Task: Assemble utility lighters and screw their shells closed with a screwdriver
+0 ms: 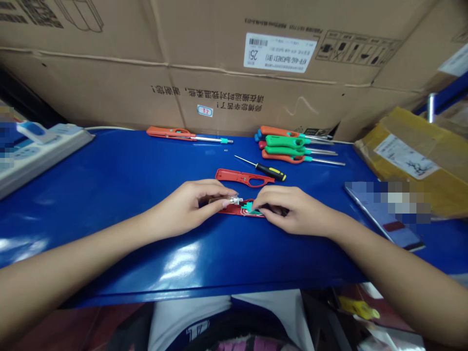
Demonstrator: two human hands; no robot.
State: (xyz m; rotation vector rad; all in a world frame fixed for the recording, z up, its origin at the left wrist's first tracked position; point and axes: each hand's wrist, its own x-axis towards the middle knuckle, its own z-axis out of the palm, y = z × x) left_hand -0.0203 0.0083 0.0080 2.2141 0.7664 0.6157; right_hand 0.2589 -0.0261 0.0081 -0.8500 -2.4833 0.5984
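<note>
My left hand (190,205) is closed around a small clear lighter fuel tank with a metal valve (236,200), mostly covered by the fingers. It sits just over the left part of a red lighter half-shell (231,210), which lies on the blue table. In that half-shell is a green trigger piece (250,207) with a pale wire beside it. My right hand (298,209) pinches at the green piece, and its fingers hide the shell's right end. The other red half-shell (239,176), with an oval finger opening, lies just beyond my hands.
A black-and-yellow screwdriver (271,171) lies behind the shell. Several long-necked lighters (285,142) are piled at the back right; an orange lighter (170,132) lies back left. A power strip (47,146), a phone (383,217) and a yellow taped package (413,161) flank the workspace. Cardboard (204,58) stands behind.
</note>
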